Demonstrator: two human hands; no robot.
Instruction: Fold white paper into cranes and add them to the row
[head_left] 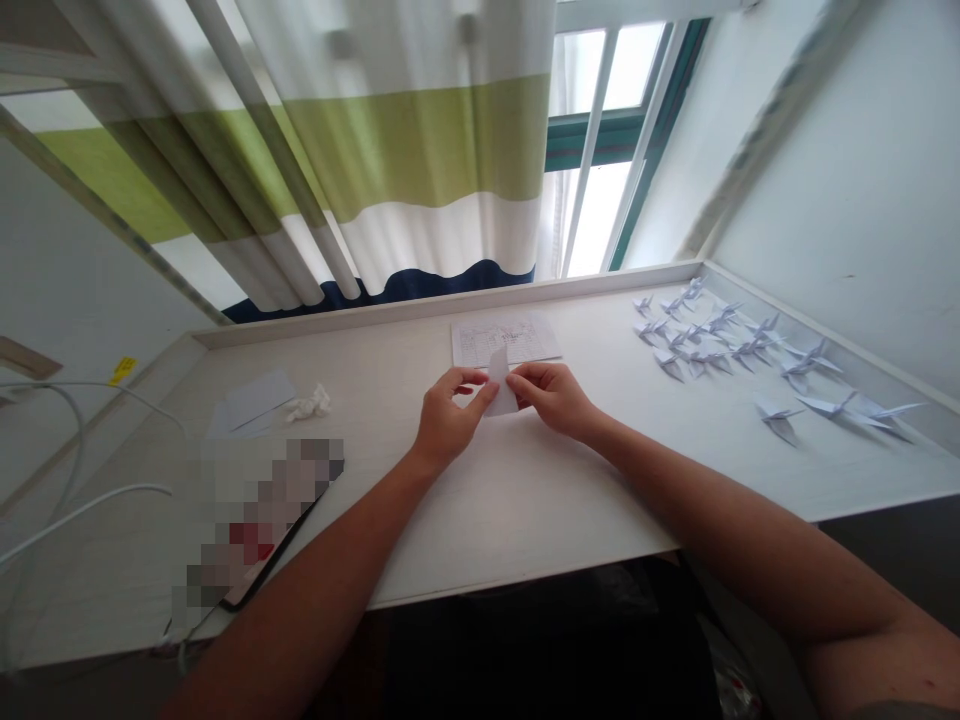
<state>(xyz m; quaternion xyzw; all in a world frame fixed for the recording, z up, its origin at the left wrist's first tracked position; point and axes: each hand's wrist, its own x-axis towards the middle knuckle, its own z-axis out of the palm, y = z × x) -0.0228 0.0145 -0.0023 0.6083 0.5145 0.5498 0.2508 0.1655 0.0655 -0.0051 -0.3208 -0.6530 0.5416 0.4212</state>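
Head view: a small folded paper (501, 384) is held over the desk (420, 540), on the near side of a printed sheet (472, 343); the left hand (448, 415) pinches its left edge between thumb and fingers; the right hand (556, 398) grips its right edge likewise; the step in hand appears to be creasing; the next move seemingly calls for a steady left pinch while the right fingertips press the fold; folded paper figures (751, 347) lie well apart, at right.

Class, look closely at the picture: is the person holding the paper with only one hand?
No, the left hand and the right hand both pinch the paper between thumb and fingers.
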